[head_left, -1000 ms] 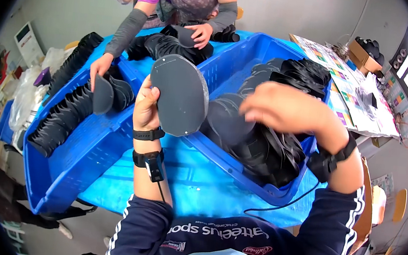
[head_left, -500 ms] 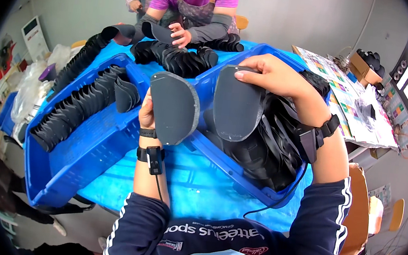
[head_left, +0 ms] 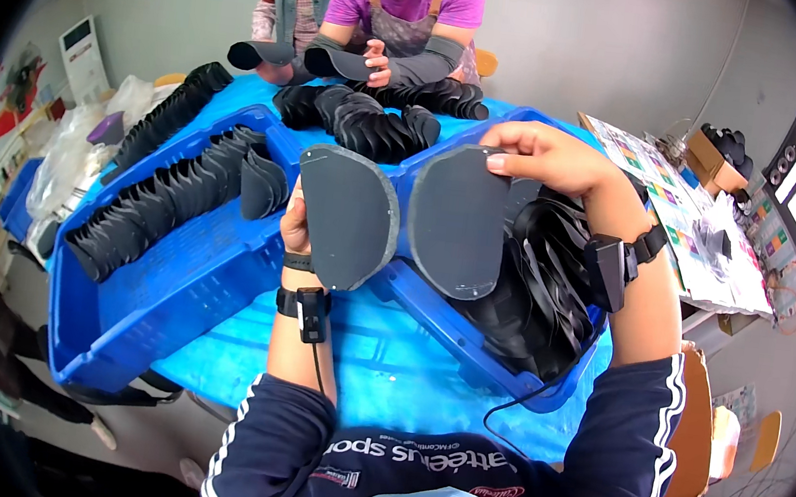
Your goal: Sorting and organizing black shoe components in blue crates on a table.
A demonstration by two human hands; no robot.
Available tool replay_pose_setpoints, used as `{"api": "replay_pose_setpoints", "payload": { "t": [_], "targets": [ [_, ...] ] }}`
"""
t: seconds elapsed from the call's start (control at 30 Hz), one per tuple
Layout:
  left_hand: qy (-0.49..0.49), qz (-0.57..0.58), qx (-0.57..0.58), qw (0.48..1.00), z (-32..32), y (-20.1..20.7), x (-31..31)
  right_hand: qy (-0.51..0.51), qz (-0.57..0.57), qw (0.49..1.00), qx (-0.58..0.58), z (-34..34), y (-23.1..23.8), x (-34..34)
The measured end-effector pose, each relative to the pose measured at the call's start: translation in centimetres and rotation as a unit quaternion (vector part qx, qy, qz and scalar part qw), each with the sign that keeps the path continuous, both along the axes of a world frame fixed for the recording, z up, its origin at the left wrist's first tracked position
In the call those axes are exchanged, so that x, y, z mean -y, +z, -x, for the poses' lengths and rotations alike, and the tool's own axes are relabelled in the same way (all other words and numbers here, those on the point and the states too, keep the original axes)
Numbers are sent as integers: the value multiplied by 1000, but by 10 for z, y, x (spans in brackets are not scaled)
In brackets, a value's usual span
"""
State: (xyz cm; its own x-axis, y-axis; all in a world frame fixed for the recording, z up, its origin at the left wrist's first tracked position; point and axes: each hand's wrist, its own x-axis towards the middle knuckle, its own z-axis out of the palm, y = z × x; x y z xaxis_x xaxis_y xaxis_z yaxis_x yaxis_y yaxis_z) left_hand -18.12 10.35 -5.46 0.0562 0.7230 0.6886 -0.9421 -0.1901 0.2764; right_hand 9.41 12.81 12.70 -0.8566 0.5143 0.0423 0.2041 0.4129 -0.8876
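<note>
My left hand (head_left: pixel 296 223) grips a dark grey D-shaped pad (head_left: pixel 348 219) by its straight left edge, most of the fingers hidden behind it. My right hand (head_left: pixel 548 158) pinches a second D-shaped pad (head_left: pixel 457 221) at its upper right corner, thumb on the face. Both pads stand side by side, flat faces toward me, rounded edges facing each other with a narrow gap between. Below my right hand, a blue basket (head_left: pixel 447 336) holds a heap of similar black curved pads (head_left: pixel 549 284).
On the left, another blue basket (head_left: pixel 167 321) contains a row of nested pads (head_left: pixel 171 196). More pads (head_left: pixel 372 125) lie across the blue-covered table (head_left: pixel 385 369). Opposite, a co-worker in purple (head_left: pixel 412 27) handles curved pads; another person (head_left: pixel 297 5) stands beside. A printed sheet-covered table (head_left: pixel 681 230) is right.
The right pad has come lower and turned, so its rounded edge now faces the left pad. The left pad has shifted slightly right. Across the table, the co-worker's pads have moved.
</note>
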Motion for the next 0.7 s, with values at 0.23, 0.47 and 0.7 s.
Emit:
{"api": "replay_pose_setpoints", "payload": {
  "t": [0.23,0.47,0.7],
  "targets": [
    [12,-1,-1,1000,7,-1,-5,-15,-5,1000,16,-11,0,-1],
    [16,-6,3,1000,6,-2,-5,-165,-53,973,-155,-9,-18,-6],
    [13,-22,12,1000,1,5,0,-289,80,812,-502,-21,-55,40]
  ]
}}
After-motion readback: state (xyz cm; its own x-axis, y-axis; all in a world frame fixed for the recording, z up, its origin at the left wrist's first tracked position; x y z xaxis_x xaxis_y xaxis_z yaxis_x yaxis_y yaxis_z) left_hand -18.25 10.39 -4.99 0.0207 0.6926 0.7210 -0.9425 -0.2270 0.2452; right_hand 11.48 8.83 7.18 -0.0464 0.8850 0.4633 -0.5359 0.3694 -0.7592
